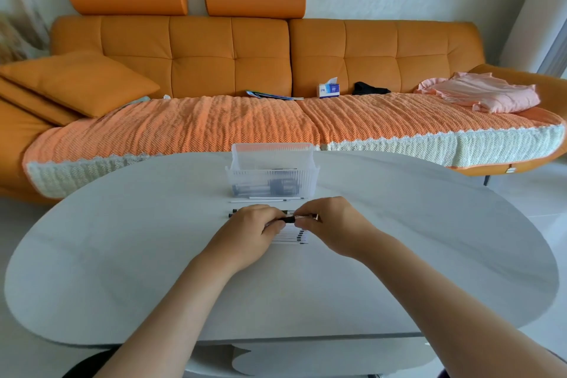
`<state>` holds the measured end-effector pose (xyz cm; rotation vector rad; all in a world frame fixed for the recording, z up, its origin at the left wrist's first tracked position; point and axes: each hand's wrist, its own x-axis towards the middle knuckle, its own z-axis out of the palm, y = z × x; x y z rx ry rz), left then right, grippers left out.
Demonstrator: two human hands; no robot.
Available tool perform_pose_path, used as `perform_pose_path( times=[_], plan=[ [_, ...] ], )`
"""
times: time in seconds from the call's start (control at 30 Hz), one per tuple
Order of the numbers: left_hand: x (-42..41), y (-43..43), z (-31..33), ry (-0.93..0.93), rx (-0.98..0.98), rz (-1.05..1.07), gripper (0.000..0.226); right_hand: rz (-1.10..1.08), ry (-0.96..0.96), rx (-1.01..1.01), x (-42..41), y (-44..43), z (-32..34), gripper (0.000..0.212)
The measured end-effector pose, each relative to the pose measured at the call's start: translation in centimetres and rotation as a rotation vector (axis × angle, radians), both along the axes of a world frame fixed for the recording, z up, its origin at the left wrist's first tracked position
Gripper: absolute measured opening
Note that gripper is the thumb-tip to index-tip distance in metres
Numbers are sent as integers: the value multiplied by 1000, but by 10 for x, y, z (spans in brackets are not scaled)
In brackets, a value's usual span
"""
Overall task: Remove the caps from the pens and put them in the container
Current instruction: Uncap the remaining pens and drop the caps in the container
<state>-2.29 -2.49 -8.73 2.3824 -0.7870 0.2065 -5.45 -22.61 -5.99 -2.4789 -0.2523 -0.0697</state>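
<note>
Head view: an orange sofa point(260, 52) spans the upper half of the frame. A pale oval desk point(122, 255) fills the lower half, its far edge just before the sofa seat. An orange woven throw point(214, 123) covers the seat. An orange cushion point(76, 80) lies at the left of the frame. A pink cloth point(481, 95) lies crumpled on the seat at the right.

A clear ribbed container point(271, 175) stands upright at the desk's far edge, centre frame. Dark items lie inside it, too blurred by the walls to identify.

Left hand point(245, 233) and right hand point(334, 224) meet at centre frame, just below the container. Both hold one pen point(290, 219) level above the desk. The left fingers point(273, 225) are curled round its left part. The right fingers point(302, 222) pinch its right part. A dark section shows between the hands. Whether the cap is on cannot be told.

A tissue box point(328, 89) stands on the seat, centre right.

A row of pens point(291, 238) lies on the desk beneath the hands, partly hidden. Two thin white pens point(267, 199) lie just in front of the container.
</note>
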Motion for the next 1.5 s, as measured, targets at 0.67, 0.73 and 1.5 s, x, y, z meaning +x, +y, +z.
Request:
perform_pose_path(
  times=[0.67,0.73,1.5],
  plan=[
    [21,19,16,-300,62,-62,9,-18,-68,26,11,29,-3,19],
    [25,21,17,-304,31,-38,10,-18,-163,-21,14,35,-2,25],
    [61,35,-3,-310,166,191,64,-131,84,-177,128,47,33,35]
  ],
)
